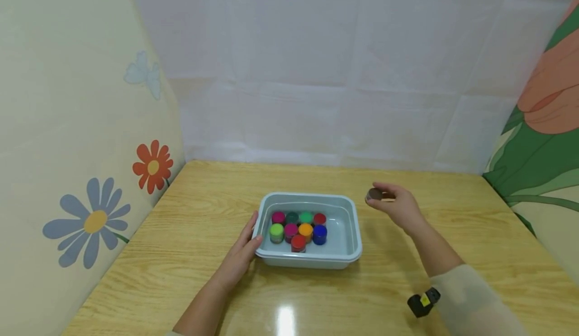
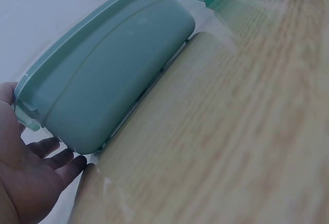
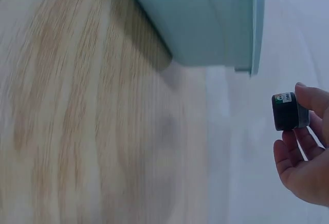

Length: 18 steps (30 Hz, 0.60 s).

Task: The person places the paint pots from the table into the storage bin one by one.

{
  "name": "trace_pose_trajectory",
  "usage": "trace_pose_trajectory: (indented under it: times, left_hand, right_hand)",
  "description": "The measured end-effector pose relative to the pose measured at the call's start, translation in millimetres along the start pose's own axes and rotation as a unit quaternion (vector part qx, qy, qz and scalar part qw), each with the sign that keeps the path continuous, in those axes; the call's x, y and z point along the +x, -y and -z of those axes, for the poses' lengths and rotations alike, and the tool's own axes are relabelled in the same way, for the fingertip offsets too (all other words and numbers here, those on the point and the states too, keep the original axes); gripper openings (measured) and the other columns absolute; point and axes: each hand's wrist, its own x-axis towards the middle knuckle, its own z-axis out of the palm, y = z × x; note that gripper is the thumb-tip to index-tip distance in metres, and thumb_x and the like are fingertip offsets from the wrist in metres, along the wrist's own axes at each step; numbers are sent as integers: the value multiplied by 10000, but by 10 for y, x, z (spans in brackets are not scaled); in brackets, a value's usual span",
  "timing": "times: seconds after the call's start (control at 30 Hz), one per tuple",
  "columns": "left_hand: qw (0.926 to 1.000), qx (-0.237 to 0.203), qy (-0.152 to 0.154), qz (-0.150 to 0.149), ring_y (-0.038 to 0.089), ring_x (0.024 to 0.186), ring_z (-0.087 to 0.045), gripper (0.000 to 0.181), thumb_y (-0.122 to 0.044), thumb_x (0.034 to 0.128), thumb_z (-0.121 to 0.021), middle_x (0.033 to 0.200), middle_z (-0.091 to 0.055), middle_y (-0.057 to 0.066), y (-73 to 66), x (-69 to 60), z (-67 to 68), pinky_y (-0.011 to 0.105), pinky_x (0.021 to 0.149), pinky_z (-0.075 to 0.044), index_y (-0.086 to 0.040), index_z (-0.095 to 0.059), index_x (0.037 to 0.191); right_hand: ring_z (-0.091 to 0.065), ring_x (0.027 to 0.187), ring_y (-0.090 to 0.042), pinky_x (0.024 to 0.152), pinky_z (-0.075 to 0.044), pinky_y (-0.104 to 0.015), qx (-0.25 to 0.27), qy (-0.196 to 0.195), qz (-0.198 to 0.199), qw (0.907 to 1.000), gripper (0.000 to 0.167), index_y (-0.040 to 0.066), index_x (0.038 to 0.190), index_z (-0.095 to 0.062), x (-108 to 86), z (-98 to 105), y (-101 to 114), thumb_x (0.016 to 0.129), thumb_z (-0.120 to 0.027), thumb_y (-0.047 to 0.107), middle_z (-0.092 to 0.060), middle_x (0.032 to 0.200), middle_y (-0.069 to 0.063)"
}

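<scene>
A light blue plastic tub (image 1: 346,235) stands on the table with several small paint jars inside, grouped toward its left and middle. Among them are a lime green jar (image 1: 277,232), an orange one (image 1: 305,232), a dark blue one (image 1: 319,234) and a red one (image 1: 298,243). My left hand (image 1: 239,253) holds the tub at its left end, thumb at the rim and fingers along the outer wall (image 2: 97,80). To the right of the tub, my right hand (image 1: 400,207) pinches a dark paint jar (image 3: 290,112) between thumb and fingers, raised above the table.
The wooden table (image 1: 181,215) has a white sheet (image 1: 280,74) behind it and flower-printed panels on either side. A black device with a yellow mark (image 1: 424,302) is at my right wrist. The tub's right part shows bare floor beside the jars.
</scene>
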Motion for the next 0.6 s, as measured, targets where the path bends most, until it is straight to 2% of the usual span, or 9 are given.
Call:
trace_pose_trajectory:
  times: [0.1,0.33,0.6]
  left_hand:
    - [10000,4,16,2,348,1525,-72,621,-243,1041,-410,1662,-62,113,-3,-5,-1,551,1191,-188,-216,-121,1590]
    - [10000,2,12,21,345,1525,-68,618,-247,1042,-406,1664,-55,107,4,4,1,556,1192,-188,-217,-122,1590]
    - [10000,28,-10,38,354,1522,-82,617,-242,1042,-406,1662,-64,117,10,10,3,560,1190,-193,-221,-123,1590]
  right_hand:
    - [-542,1193,-348,861,-527,-273,85,153,100,9998,569,7,1390,-519,-16,-74,100,888,-719,184,-559,1346,-220]
    - [-544,1173,-338,873,-549,-325,185,558,16,9983,551,36,1378,-541,-46,-247,293,880,-725,184,-575,1323,-197]
    - [-591,1103,-313,882,-565,-352,216,1022,42,9945,518,33,1340,-576,-88,-471,405,874,-737,193,-621,1238,-166]
